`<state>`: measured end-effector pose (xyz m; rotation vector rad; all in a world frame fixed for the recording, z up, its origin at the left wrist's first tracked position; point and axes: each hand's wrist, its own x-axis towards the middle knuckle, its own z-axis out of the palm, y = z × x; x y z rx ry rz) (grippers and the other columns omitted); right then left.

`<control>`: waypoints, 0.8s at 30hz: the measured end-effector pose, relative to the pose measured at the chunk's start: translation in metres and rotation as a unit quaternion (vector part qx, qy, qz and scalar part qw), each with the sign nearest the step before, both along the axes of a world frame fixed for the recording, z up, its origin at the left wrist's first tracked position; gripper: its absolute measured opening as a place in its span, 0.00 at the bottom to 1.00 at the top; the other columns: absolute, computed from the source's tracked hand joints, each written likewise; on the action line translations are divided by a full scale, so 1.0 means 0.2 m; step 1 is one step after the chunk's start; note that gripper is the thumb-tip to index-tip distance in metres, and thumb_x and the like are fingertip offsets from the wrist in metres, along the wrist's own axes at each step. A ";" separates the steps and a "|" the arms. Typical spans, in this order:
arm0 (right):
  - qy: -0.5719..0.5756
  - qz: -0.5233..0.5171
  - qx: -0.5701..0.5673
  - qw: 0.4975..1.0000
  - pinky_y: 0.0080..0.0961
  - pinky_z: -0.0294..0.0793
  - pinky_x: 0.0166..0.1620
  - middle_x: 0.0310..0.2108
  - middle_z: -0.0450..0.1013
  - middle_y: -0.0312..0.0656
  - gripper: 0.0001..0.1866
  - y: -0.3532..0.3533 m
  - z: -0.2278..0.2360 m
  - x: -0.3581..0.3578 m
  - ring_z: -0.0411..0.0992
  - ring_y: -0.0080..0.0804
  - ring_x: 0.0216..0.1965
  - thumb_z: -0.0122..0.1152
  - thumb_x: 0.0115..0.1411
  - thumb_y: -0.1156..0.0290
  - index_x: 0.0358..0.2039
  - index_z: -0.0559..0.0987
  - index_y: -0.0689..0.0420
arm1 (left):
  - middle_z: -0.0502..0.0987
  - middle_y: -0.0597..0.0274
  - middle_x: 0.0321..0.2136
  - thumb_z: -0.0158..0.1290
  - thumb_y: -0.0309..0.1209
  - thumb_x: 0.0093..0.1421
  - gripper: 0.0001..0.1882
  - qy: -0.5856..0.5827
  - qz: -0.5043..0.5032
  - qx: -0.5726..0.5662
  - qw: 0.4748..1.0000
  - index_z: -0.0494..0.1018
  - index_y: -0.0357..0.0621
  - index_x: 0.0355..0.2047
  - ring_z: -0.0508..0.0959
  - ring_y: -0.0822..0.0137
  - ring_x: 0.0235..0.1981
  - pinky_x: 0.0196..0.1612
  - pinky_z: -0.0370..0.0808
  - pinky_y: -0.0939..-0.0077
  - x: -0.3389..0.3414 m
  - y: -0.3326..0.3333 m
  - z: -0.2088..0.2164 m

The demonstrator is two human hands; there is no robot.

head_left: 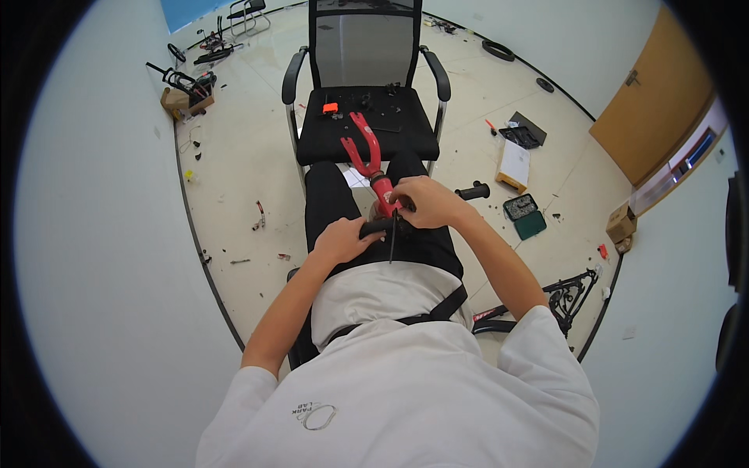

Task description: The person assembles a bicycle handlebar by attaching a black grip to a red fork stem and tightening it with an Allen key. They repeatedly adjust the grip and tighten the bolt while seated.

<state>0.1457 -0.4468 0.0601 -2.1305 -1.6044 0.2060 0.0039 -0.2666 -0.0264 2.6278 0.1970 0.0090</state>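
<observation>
Across my lap lies a red bicycle fork point(365, 150) with its two prongs pointing away, up against the chair seat. A black handlebar point(473, 190) is attached at its near end, one grip sticking out to the right. My left hand point(346, 240) is wrapped round the handlebar's left grip point(376, 227). My right hand point(425, 203) is bent over the near end of the red tube, fingertips pinched together. From those fingertips a thin black rod point(392, 246) points down toward my waist; its upper end is hidden by the fingers.
A black office chair point(367, 129) faces me, with an orange piece point(330, 108) and small black parts on its seat. On the floor to the right are a white box point(512, 165), an open green case point(530, 225) and a black bicycle frame point(569, 300). A cardboard box point(187, 101) of parts stands far left.
</observation>
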 end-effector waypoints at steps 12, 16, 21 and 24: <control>-0.059 -0.048 -0.092 0.993 0.40 0.76 0.38 0.26 0.76 0.49 0.15 0.01 0.01 -0.09 0.77 0.50 0.34 0.68 0.48 0.63 0.31 0.82 0.62 | 0.80 0.44 0.25 0.55 0.59 0.61 0.29 -0.006 -0.006 -0.002 1.000 0.79 0.40 0.34 0.81 0.43 0.31 0.36 0.78 0.53 0.00 0.02 -0.03; -0.079 -0.018 -0.080 0.994 0.38 0.75 0.42 0.34 0.75 0.47 0.11 -0.01 -0.02 -0.05 0.76 0.47 0.39 0.62 0.50 0.75 0.36 0.83 0.59 | 0.80 0.45 0.25 0.54 0.63 0.59 0.32 -0.006 -0.005 0.002 1.000 0.78 0.41 0.33 0.82 0.43 0.31 0.37 0.79 0.52 -0.02 0.01 -0.03; -0.112 -0.006 -0.017 0.993 0.39 0.75 0.43 0.38 0.73 0.43 0.13 -0.01 -0.04 -0.02 0.75 0.45 0.40 0.58 0.52 0.80 0.37 0.84 0.57 | 0.81 0.44 0.25 0.54 0.63 0.59 0.32 0.011 -0.009 0.005 1.000 0.79 0.43 0.35 0.82 0.43 0.32 0.38 0.79 0.52 -0.02 0.00 0.00; -0.091 -0.039 0.079 0.992 0.38 0.75 0.41 0.37 0.73 0.43 0.08 0.01 -0.07 -0.03 0.76 0.45 0.38 0.59 0.55 0.77 0.34 0.84 0.58 | 0.80 0.44 0.25 0.54 0.61 0.60 0.31 -0.010 -0.015 0.004 1.000 0.79 0.41 0.34 0.82 0.43 0.31 0.37 0.78 0.52 -0.02 0.01 0.00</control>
